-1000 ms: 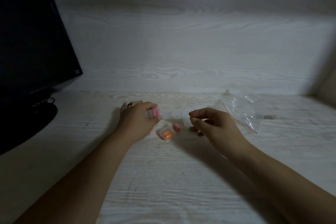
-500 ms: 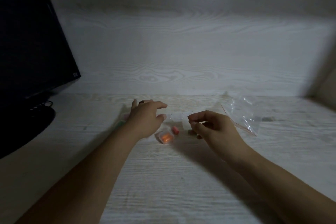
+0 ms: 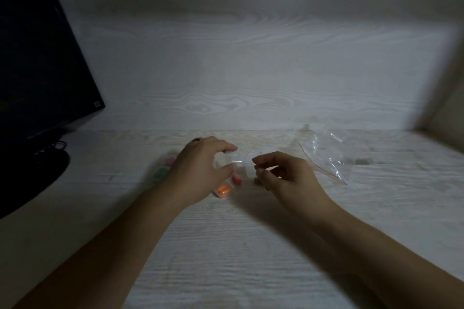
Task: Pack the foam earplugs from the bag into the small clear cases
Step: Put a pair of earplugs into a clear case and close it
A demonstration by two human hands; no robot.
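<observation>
My left hand (image 3: 200, 167) grips a small empty clear case (image 3: 234, 161) between thumb and fingers, just above the table. My right hand (image 3: 285, 175) hovers beside that case with loosely curled fingers, and I see nothing in it. Below my left hand lies a clear case with orange earplugs (image 3: 223, 189). A loose pink earplug (image 3: 236, 179) and a dark greenish one (image 3: 256, 180) lie between the hands. Two blurred cases, one pink (image 3: 171, 160) and one green (image 3: 162, 173), sit left of my left hand. The clear zip bag (image 3: 326, 158) lies flat at the right.
A dark monitor (image 3: 37, 70) on its round stand (image 3: 30, 183) fills the left side. A white wood-grain wall (image 3: 251, 70) rises behind the table, and a side panel (image 3: 449, 113) closes the right corner.
My left hand set the case with pink earplugs down at the left, then moved right and took hold of an empty clear case. My right hand hardly moved.
</observation>
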